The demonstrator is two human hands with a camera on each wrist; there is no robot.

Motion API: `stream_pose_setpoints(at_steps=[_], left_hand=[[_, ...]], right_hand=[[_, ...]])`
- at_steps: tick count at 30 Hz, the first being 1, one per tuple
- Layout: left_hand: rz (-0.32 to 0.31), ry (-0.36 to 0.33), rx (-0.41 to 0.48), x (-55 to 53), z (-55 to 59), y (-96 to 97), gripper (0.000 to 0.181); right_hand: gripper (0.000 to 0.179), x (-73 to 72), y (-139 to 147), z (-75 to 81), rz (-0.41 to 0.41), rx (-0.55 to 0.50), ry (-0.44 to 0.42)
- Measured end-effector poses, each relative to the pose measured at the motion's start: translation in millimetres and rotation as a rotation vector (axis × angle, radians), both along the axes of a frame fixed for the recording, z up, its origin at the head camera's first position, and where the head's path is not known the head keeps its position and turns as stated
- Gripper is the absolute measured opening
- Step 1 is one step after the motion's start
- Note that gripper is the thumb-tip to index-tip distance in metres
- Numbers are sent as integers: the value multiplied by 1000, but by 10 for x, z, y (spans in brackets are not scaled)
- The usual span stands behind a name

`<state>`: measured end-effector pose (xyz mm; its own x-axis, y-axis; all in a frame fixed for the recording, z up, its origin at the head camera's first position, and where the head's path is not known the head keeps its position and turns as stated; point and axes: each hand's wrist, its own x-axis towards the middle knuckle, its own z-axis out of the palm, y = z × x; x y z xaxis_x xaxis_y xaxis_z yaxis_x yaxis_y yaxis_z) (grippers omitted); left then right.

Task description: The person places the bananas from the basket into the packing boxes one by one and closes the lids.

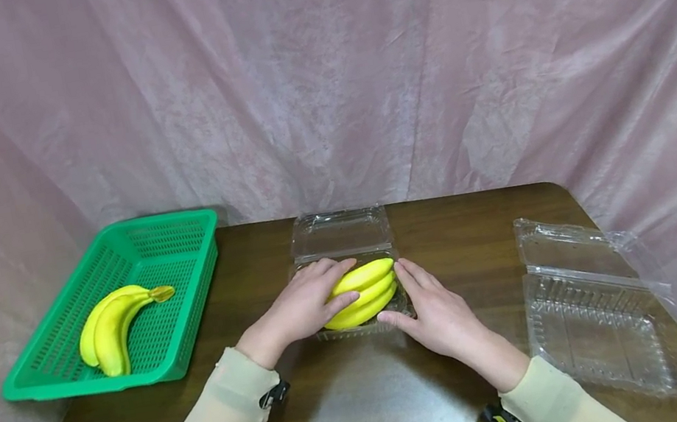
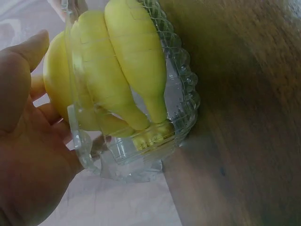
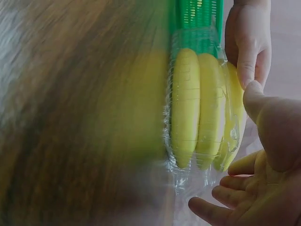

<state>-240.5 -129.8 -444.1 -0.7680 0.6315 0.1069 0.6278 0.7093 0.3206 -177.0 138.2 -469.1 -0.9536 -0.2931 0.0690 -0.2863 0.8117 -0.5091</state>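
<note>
- The bunch of bananas (image 1: 365,292) lay in the clear box (image 2: 192,89) near the middle of the table (image 1: 359,416), its length running roughly from nine to three o'clock.
- The left hand (image 1: 306,306) rested over the nine o'clock end, fingers loosely spread and thumb on the fruit, touching rather than clenched.
- The right hand (image 1: 441,309) met the three o'clock end with its fingers nearly straight, grasping nothing; the two hands probably steadied the bunch between the walls.
- The box's lid (image 1: 341,233) lay folded back at twelve o'clock, which left the fruit reachable from above.
- Around nine o'clock, the green basket (image 1: 198,316) held other bananas (image 1: 112,327); around four o'clock sat a second box (image 1: 601,331), also unfolded. Each seemed placed within reach of the nearer arm.
- Only the head view showed that second box whole and the basket's contents clearly.
- The left wrist view showed the joined stems low inside the box, an end the left hand covered from above.
- The right wrist view showed, through the clear wall, the banana tips near the right fingers, plus part of the basket at twelve o'clock.
</note>
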Motion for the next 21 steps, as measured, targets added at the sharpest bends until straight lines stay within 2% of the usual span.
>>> stream_pose_setpoints(at_steps=[7,15,21], left_hand=[[45,42,21,40,52,-14,67],[121,107,29,63,29,-75,67],[171,83,66,53,17,-117,69]], right_hand=[[96,-26,8,19,-8,-15,29],[92,-85,8,46,6,-35,49],[89,-176,26,69,-1,-60,68]])
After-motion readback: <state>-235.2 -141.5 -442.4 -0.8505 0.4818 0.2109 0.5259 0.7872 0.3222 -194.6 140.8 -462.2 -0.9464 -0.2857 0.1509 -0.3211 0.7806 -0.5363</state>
